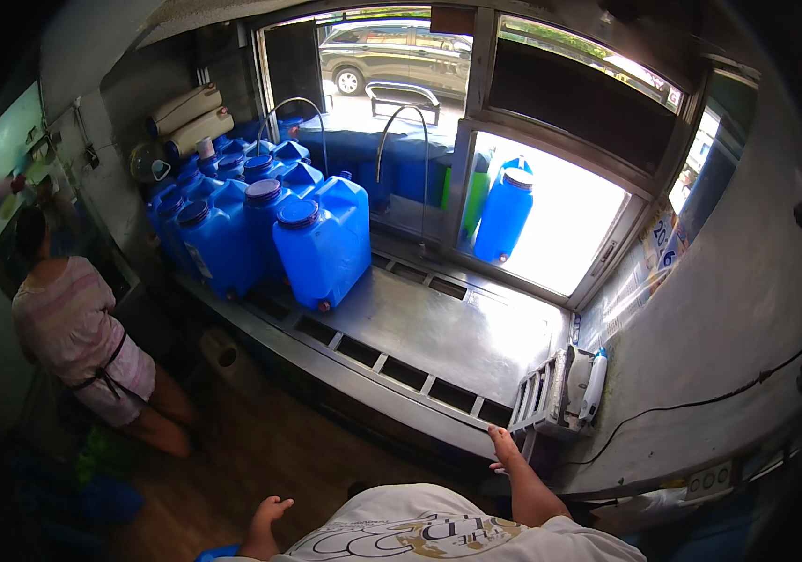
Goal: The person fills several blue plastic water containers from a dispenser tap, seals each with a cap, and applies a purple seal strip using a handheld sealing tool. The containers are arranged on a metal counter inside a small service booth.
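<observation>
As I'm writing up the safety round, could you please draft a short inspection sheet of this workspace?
Surface: metal counter, shiny, rectangular openings along its front side.
Job's things: blue jugs stand upright, crowded toward the counter's left end; another blue jug stands by the bright opening.
Clutter: beige containers lie sideways beyond the crowded jugs; white slatted rack at the counter's right end.
Hands: right hand open, empty, near the counter's front edge, contact unclear; left hand appears empty.
Cables: black cord along the right wall.
Surroundings: person at left, back turned; car outside.
</observation>
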The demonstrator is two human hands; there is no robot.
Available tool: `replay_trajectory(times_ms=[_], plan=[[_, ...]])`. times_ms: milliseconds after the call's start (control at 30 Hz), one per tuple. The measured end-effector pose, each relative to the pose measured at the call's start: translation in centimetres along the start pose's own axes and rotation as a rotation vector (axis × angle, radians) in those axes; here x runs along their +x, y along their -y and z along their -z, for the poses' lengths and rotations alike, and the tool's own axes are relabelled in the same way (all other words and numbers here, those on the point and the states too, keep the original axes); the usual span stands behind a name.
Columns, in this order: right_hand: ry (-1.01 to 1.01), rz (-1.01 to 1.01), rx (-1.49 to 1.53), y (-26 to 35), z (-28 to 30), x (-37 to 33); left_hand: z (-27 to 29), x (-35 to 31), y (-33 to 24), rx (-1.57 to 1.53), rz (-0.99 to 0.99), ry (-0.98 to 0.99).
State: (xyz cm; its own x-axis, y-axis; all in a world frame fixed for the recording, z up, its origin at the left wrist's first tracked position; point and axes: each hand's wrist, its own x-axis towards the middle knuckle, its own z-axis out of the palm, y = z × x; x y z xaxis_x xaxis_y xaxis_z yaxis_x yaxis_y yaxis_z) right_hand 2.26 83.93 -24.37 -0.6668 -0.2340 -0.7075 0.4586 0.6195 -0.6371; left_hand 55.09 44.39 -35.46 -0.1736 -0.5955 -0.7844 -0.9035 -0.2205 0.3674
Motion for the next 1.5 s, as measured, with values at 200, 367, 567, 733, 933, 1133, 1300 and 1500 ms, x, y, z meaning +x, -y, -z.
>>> replay_trajectory(times_ms=[200,367,567,733,933,1133,1300,1500], plan=[[0.044,0.131,-0.048,-2.0,-0.4,0.3,-0.2,-2.9,-3.5,0.200,-0.090,0.064],[-0.069,0.278,-0.125,-5.0,-0.1,4.5,-1.7,-5.8,-4.9,0.211,-0.085,0.035],[-0.037,0.161,0.037,-2.4,-0.3,1.7,-2.3,-6.5,0.4,0.254,-0.078,-0.003],[0.011,0.286,0.013,-2.2,0.2,1.1,-2.4,-7.2,2.1,0.152,-0.042,0.046],[-0.078,0.597,-0.043,-4.3,0.0,2.8,-3.0,-7.6,1.8,0.158,-0.072,-0.025],[-0.014,0.535,-0.030,-2.4,1.2,2.9,-4.9,-6.3,1.4,0.059,-0.364,-0.013],[-0.030,0.415,0.089,-1.3,2.3,1.1,-6.6,-6.1,0.3,0.065,-0.377,0.005],[-0.051,0.436,-0.074,-2.3,2.8,3.3,-7.8,-5.8,-0.2,-0.027,-0.369,0.057]])
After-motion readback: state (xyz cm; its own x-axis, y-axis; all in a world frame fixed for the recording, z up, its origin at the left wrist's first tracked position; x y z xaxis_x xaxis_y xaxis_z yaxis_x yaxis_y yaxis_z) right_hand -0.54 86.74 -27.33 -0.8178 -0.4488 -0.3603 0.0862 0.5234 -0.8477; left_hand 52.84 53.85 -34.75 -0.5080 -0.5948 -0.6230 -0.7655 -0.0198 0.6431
